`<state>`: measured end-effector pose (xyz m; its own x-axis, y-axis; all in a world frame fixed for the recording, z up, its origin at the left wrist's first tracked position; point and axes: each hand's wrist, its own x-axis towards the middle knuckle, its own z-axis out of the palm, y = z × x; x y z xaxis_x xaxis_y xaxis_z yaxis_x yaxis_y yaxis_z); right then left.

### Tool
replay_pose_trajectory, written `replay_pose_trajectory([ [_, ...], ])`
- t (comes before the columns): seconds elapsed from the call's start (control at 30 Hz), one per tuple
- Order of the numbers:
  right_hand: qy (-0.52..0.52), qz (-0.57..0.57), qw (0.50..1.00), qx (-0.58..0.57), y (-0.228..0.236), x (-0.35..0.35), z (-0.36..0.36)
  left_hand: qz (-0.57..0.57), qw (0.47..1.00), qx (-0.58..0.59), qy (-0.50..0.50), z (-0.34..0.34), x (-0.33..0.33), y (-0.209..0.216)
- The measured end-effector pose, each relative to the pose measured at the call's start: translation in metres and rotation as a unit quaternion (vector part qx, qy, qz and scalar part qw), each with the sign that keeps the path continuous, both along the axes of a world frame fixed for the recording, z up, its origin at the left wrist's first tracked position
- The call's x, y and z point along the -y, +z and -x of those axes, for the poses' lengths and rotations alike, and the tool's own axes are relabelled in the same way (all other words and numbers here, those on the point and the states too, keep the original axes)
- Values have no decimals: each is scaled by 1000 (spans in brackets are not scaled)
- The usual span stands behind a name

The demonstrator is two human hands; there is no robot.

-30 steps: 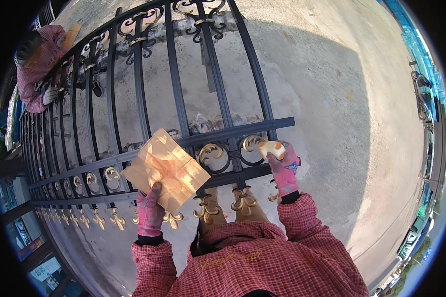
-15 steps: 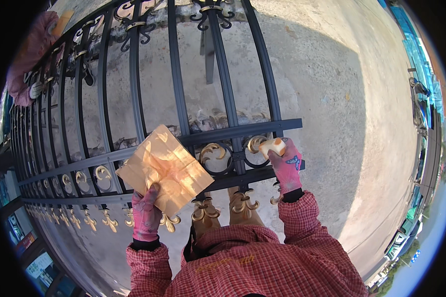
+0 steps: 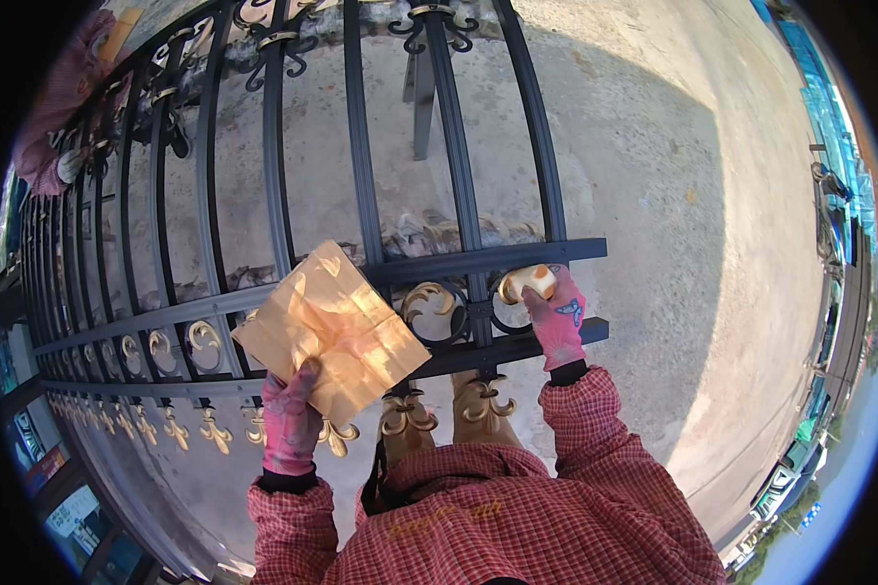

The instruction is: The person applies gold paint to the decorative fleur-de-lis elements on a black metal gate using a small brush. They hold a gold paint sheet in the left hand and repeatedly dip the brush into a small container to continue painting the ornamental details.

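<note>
My left hand (image 3: 291, 421), in a pink glove, grips the lower corner of a flat tan cardboard sheet (image 3: 346, 327) with the thumb on top. The sheet hangs over the lower rails of a black metal fence (image 3: 364, 185). In my right hand (image 3: 560, 327), also gloved in pink, is a small whitish sponge (image 3: 529, 284) with orange-gold stains. The sponge lies over the last ring at the fence's right end and covers most of the scroll inside it. Left of it, another ring frames a gold scroll (image 3: 427, 304).
Gold fleur-de-lis tips (image 3: 485, 408) point from the bottom rail toward my legs. A grey support leg (image 3: 421, 107) stands under the bars. Another person in a checked sleeve (image 3: 54, 127) is at the far left end. Concrete ground (image 3: 644, 195) lies to the right.
My right hand has moved slightly up and turned, bringing the sponge over the upper part of the last ring. The fence and cardboard sit a little further right in the picture.
</note>
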<state>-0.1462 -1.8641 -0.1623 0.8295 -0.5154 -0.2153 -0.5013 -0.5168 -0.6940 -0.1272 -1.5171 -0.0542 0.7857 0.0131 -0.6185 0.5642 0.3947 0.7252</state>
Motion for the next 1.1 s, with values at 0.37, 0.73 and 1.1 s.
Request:
replay_pose_trajectory([
  [0.37,72,7,996,-45,18,-5,-6,1,1000,0,4,-4,5,6],
  [0.73,183,132,973,-37,36,-9,-7,9,1000,-13,4,-2,2,-1],
  [1.1,165,114,976,-81,52,-10,-6,30,999,-3,-44,-2,9,-15],
])
